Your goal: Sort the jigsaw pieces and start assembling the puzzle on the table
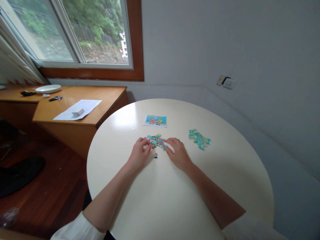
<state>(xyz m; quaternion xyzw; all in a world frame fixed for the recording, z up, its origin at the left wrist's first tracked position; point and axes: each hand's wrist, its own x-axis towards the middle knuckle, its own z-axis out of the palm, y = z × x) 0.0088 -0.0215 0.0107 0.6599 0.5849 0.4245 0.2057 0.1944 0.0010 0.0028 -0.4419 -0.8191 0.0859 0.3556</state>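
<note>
Both my hands rest on a round cream table [160, 200]. My left hand [140, 153] has its fingers curled, pinching at the left edge of a small heap of colourful puzzle pieces [156, 140]. My right hand [177, 152] lies flat beside the heap, its fingertips touching the right edge of the pieces. A single loose piece [156, 155] sits between my two hands. Farther back lies a small picture card [155, 120] with a blue cartoon scene. A second cluster of teal puzzle pieces [199, 139] lies to the right, apart from my hands.
A wooden desk [100, 100] stands left of the table under a window, with a sheet of paper [78, 109], a white plate [48, 88] and small dark items. A grey wall with a socket [226, 81] is behind. Dark wooden floor lies at left.
</note>
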